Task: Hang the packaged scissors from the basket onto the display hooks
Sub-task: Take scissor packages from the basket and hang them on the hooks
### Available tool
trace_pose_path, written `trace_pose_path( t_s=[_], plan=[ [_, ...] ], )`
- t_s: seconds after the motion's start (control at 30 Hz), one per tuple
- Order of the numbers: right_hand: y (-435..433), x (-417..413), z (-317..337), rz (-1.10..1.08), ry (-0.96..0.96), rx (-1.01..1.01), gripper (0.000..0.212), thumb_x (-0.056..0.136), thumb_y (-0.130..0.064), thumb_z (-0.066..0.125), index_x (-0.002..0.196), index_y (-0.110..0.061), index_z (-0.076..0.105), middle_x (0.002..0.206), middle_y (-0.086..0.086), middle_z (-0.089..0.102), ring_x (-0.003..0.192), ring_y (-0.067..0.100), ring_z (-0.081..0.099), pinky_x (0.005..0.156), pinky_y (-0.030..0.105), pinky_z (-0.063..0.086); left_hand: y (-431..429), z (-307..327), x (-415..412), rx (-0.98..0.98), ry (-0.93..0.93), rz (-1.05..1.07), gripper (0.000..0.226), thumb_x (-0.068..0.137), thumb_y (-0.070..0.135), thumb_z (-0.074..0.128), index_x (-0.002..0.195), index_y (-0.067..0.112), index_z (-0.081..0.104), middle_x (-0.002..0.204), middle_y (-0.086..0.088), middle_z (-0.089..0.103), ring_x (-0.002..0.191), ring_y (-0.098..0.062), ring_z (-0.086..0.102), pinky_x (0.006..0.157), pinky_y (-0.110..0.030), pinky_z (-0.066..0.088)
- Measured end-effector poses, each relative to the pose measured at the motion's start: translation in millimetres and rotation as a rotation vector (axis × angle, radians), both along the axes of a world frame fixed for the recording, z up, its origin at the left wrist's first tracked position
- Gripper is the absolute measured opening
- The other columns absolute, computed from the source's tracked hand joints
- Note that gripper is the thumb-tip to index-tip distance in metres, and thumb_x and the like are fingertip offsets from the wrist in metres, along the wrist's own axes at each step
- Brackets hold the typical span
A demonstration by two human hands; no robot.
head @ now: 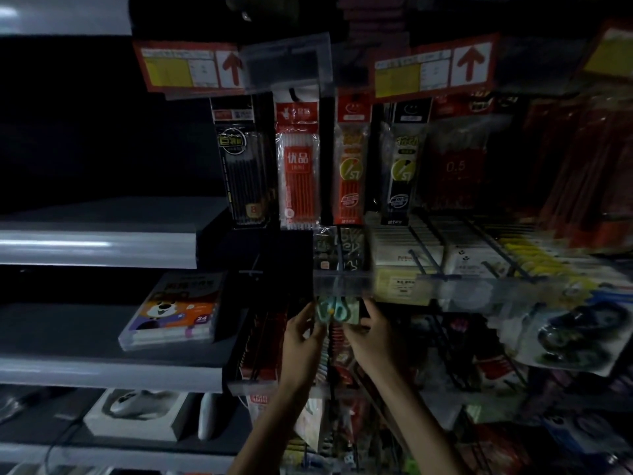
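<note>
A pack of scissors with pale green handles on a light card is held up between both hands, just under a clear price rail. My left hand grips the pack's left edge. My right hand grips its right and lower edge. The top of the pack is hidden behind the rail, so the hook it faces cannot be seen. More packed scissors with dark handles hang on black wire hooks to the right. The basket is not in view.
Pen refill packs hang on the hooks above, under red arrow price tags. Grey shelves on the left carry a marker set and boxed computer mice. Crowded hooks with red packs fill the space below my hands.
</note>
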State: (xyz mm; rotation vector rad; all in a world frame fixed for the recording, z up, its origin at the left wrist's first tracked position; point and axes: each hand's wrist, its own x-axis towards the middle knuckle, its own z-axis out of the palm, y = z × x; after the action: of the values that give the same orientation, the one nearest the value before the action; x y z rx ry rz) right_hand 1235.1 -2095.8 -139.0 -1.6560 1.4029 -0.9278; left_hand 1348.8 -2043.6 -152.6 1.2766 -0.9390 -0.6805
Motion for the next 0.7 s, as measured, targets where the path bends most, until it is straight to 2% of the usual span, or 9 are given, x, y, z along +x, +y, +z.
trace_pose_path(
  t_s=[0.1, 0.2, 0.23, 0.33, 0.4, 0.47, 0.53, 0.63, 0.7],
  plan=[
    [-5, 1, 4, -0.007, 0.056, -0.003, 0.067, 0.092, -0.035, 0.068, 0.153, -0.042, 0.04, 0.122, -0.001, 0.072, 0.082, 0.014, 0.072, 0.059, 0.03, 0.054, -4, -2, 2, 0.015, 0.015, -0.008, 0.05, 0.104, -0.002, 0.057, 0.108, 0.047, 0.066, 0.107, 0.027, 0.077, 0.105, 0.007, 0.07, 0.085, -0.017, 0.055],
    [-9, 5, 3, -0.02, 0.065, -0.013, 0.064, 0.091, -0.038, 0.068, 0.15, -0.043, 0.044, 0.109, -0.008, 0.073, 0.077, 0.01, 0.071, 0.067, 0.036, 0.061, -9, -5, 3, 0.012, 0.053, -0.016, 0.044, 0.103, -0.004, 0.057, 0.118, 0.036, 0.069, 0.117, 0.011, 0.078, 0.111, -0.007, 0.073, 0.086, -0.023, 0.057],
    [-10, 5, 3, -0.019, 0.069, -0.016, 0.063, 0.091, -0.038, 0.068, 0.149, -0.043, 0.045, 0.111, -0.008, 0.073, 0.081, 0.01, 0.072, 0.068, 0.036, 0.061, -10, -5, 2, 0.009, 0.068, -0.016, 0.043, 0.103, -0.005, 0.056, 0.119, 0.033, 0.069, 0.116, 0.009, 0.079, 0.11, -0.008, 0.074, 0.085, -0.023, 0.058],
    [-13, 3, 7, -0.025, 0.119, -0.052, 0.062, 0.091, -0.035, 0.067, 0.149, -0.041, 0.046, 0.125, -0.002, 0.071, 0.104, 0.019, 0.07, 0.075, 0.027, 0.05, -12, -4, -1, 0.014, 0.097, -0.005, 0.045, 0.103, -0.006, 0.054, 0.113, 0.035, 0.066, 0.101, 0.021, 0.079, 0.098, 0.004, 0.074, 0.077, -0.016, 0.057],
    [-14, 1, 9, -0.035, 0.147, -0.059, 0.06, 0.092, -0.036, 0.067, 0.149, -0.038, 0.048, 0.127, -0.002, 0.07, 0.105, 0.019, 0.069, 0.072, 0.023, 0.044, -13, -4, -1, 0.019, 0.085, -0.008, 0.041, 0.103, -0.005, 0.055, 0.114, 0.032, 0.069, 0.103, 0.022, 0.079, 0.101, 0.002, 0.074, 0.078, -0.017, 0.057],
    [-16, 3, 9, -0.033, 0.126, -0.043, 0.059, 0.093, -0.037, 0.067, 0.149, -0.035, 0.049, 0.128, -0.005, 0.069, 0.097, 0.012, 0.068, 0.059, 0.016, 0.038, -16, -5, 1, 0.016, 0.082, 0.005, 0.032, 0.102, -0.002, 0.057, 0.116, 0.022, 0.073, 0.109, 0.007, 0.08, 0.106, -0.012, 0.075, 0.083, -0.025, 0.058],
    [-17, 6, 12, -0.023, 0.098, -0.026, 0.06, 0.093, -0.036, 0.068, 0.15, -0.032, 0.048, 0.131, -0.004, 0.068, 0.1, 0.012, 0.067, 0.054, 0.008, 0.03, -20, -4, 2, 0.02, 0.091, 0.025, 0.026, 0.1, -0.001, 0.059, 0.113, 0.017, 0.075, 0.107, 0.002, 0.08, 0.103, -0.014, 0.076, 0.083, -0.027, 0.058],
    [-23, 8, 17, -0.014, 0.061, -0.003, 0.059, 0.094, -0.034, 0.07, 0.149, -0.026, 0.051, 0.129, 0.0, 0.069, 0.101, 0.016, 0.067, 0.054, 0.011, 0.033, -25, -3, 5, 0.036, 0.079, 0.055, 0.026, 0.098, -0.003, 0.061, 0.105, 0.018, 0.075, 0.1, 0.005, 0.081, 0.098, -0.01, 0.075, 0.08, -0.021, 0.057],
    [-25, 9, 19, -0.017, 0.101, -0.009, 0.058, 0.093, -0.035, 0.07, 0.147, -0.025, 0.052, 0.127, 0.001, 0.07, 0.103, 0.018, 0.069, 0.058, 0.017, 0.039, -27, -4, 7, 0.045, 0.072, 0.065, 0.025, 0.097, -0.003, 0.062, 0.107, 0.018, 0.075, 0.101, 0.006, 0.08, 0.1, -0.01, 0.075, 0.084, -0.023, 0.058]
  ],
)
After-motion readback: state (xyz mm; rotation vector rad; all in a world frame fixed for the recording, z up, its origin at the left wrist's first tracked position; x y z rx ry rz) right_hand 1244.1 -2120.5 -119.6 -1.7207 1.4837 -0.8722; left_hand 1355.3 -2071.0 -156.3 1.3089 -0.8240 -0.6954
